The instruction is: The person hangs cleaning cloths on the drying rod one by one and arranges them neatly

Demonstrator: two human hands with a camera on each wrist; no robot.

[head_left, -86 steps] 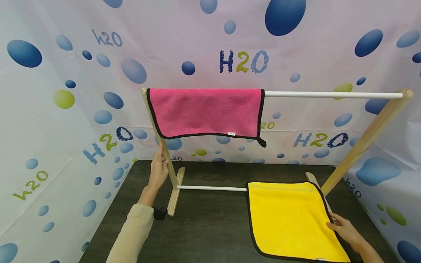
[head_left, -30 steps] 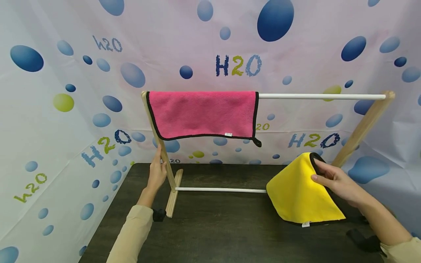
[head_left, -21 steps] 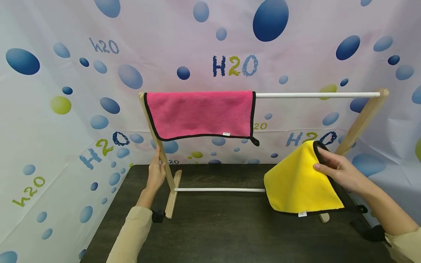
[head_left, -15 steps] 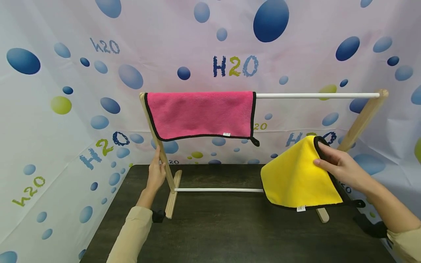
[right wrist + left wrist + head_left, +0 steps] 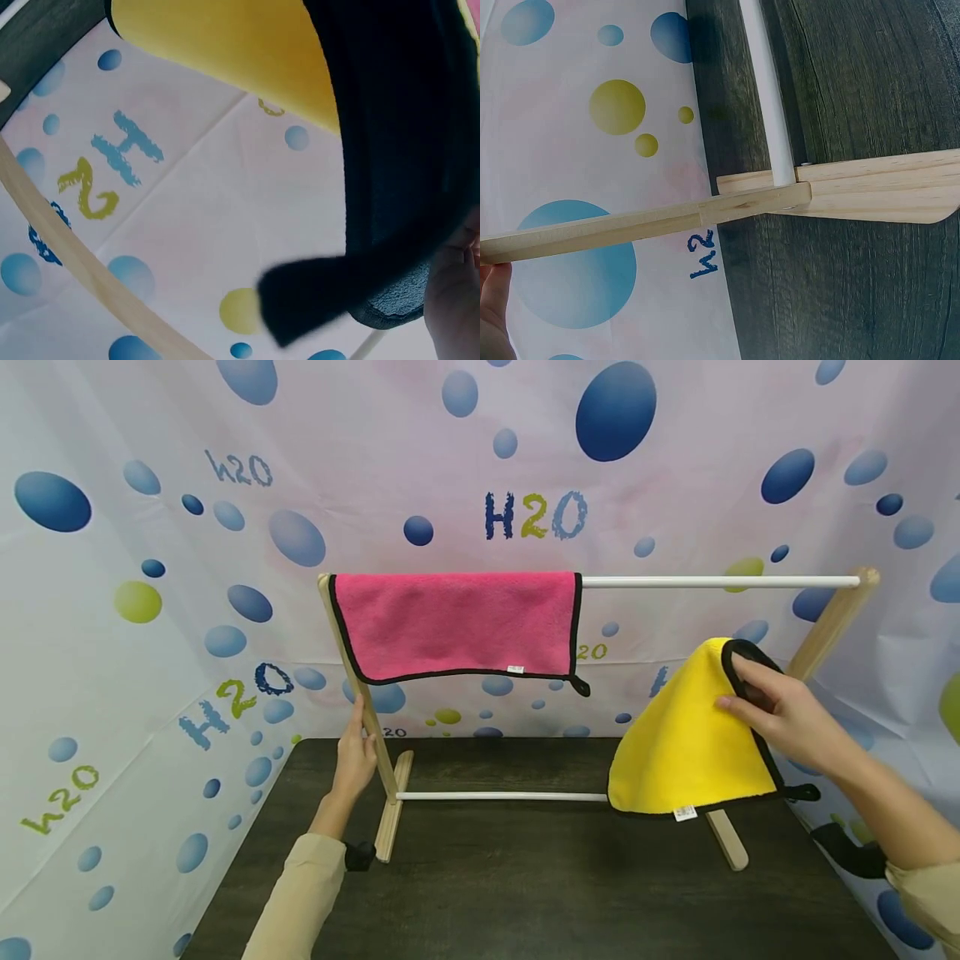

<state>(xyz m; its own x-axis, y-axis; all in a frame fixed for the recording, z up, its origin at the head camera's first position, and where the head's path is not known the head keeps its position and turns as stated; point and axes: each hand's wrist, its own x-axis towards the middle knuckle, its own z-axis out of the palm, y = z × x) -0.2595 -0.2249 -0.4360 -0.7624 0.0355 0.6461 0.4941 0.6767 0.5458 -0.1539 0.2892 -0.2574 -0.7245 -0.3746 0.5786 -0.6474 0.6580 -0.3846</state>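
My right hand (image 5: 787, 714) pinches the black-edged top of a yellow towel (image 5: 690, 743), thumb on the near side. The folded towel hangs in the air at the rack's right side, below the top bar, and its dark loop sticks out lower right. In the right wrist view, the towel's dark edge (image 5: 405, 150) covers much of the hand. My left hand (image 5: 355, 764) touches the left post (image 5: 378, 743) of a wooden drying rack with fairly straight fingers; fingertips (image 5: 495, 292) show against that post in the left wrist view. A pink towel (image 5: 457, 627) drapes over the bar's left half.
The white top bar (image 5: 720, 582) runs bare from the pink towel to the right post (image 5: 832, 627). A lower white bar (image 5: 502, 797) joins the rack's feet on the dark table (image 5: 510, 885). Behind stands a bubble-printed backdrop (image 5: 375, 460).
The yellow towel, lying flat on the table at first, is pinched at its edge and lifted by my right hand, rising further until now. My left hand stays at the post.
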